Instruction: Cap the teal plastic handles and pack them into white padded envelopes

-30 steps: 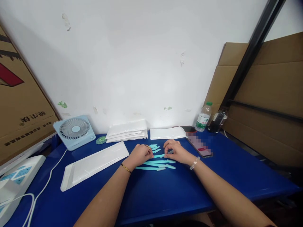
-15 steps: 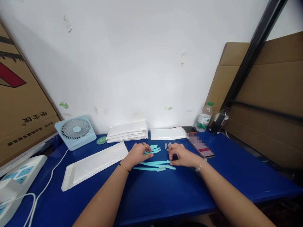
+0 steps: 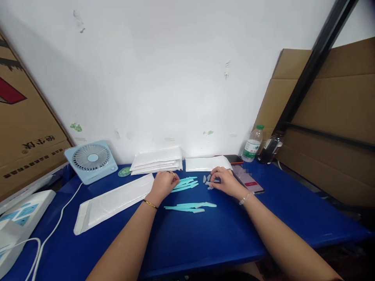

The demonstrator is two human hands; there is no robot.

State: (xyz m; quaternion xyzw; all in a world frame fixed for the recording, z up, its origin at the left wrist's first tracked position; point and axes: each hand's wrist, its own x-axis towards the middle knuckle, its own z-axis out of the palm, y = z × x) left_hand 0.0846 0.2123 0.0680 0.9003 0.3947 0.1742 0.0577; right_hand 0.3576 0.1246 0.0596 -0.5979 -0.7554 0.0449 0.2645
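Observation:
My left hand (image 3: 165, 184) is closed at the left end of a fanned group of turquoise sticks (image 3: 187, 184), its fingertips around the ends. Small translucent caps (image 3: 209, 183) lie in a loose cluster to the right of these sticks. My right hand (image 3: 224, 180) is over the cluster with thumb and fingers curled at one cap; whether it grips that cap is too small to tell. Nearer the table's front, more turquoise sticks (image 3: 187, 207) lie side by side, some with whitish caps on their right ends.
White padded envelopes lie flat at left (image 3: 114, 201) and stacked against the wall (image 3: 156, 160), with another (image 3: 205, 164) beside them. A fan (image 3: 93, 157) and power strip (image 3: 26, 212) are left; phone (image 3: 249, 180), bottle (image 3: 251, 146) and dark jar (image 3: 269, 148) right.
My right hand has moved from the front sticks back to the caps. One stick has left the front group, and the back group looks larger. My left hand has shifted slightly left.

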